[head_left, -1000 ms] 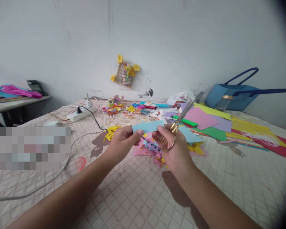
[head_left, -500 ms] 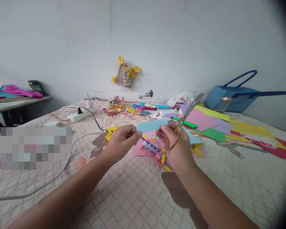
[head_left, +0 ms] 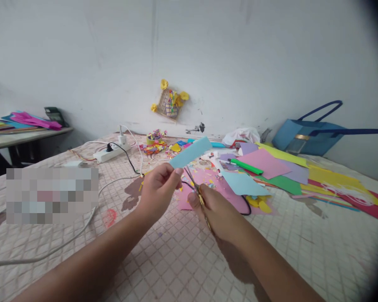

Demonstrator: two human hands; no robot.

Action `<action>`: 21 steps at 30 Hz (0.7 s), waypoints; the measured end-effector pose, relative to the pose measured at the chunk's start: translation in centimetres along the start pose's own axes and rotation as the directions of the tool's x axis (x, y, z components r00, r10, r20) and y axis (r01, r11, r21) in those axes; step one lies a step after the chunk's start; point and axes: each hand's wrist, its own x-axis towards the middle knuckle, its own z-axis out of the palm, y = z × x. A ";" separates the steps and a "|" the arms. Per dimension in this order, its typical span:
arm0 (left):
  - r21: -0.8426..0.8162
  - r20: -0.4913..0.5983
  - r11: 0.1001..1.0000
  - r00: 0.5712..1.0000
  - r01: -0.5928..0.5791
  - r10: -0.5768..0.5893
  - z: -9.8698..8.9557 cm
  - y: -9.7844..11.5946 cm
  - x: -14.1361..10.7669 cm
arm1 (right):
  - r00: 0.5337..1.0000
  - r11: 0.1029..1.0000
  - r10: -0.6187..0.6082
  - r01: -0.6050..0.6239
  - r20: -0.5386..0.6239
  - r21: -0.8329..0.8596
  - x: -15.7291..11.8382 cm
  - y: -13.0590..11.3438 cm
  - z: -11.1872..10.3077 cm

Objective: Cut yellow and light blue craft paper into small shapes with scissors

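Note:
Pinched in my left hand (head_left: 159, 188) is one end of a light blue paper strip (head_left: 191, 152), which slants up to the right above the table. My right hand (head_left: 216, 209) grips gold-handled scissors (head_left: 199, 196). Their blades are slightly apart and point up and left, close to my left fingertips and below the strip. Under the hands lies pink paper (head_left: 225, 189) strewn with small coloured scraps. A larger light blue sheet (head_left: 247, 183) is to the right of the scissors.
A white power strip (head_left: 111, 153) with cables stands at the left. A white glue gun (head_left: 212, 158), a green marker (head_left: 246, 166) and coloured sheets (head_left: 266, 162) lie to the right. At the back right is a blue bag (head_left: 308, 134).
My right hand has let go of the strip's right end and moved down. The scissors have swung from pointing up-right to up-left. The strip now tilts upward, held only by my left hand.

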 end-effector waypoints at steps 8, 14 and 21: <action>0.011 0.328 0.995 0.940 0.097 -0.095 -0.3 0.1 0.4 | 0.985 0.977 -0.148 0.131 0.094 0.166 -0.3 -1.0 -0.9; -0.014 0.540 0.986 0.831 0.169 -0.135 -1.8 0.7 1.6 | 0.982 0.978 -0.124 0.097 0.144 0.184 -0.5 -0.9 -1.0; -0.015 0.532 0.978 0.830 0.210 -0.170 -1.6 0.3 1.5 | 0.974 0.955 -0.171 0.128 0.147 0.268 -0.4 -1.3 -1.2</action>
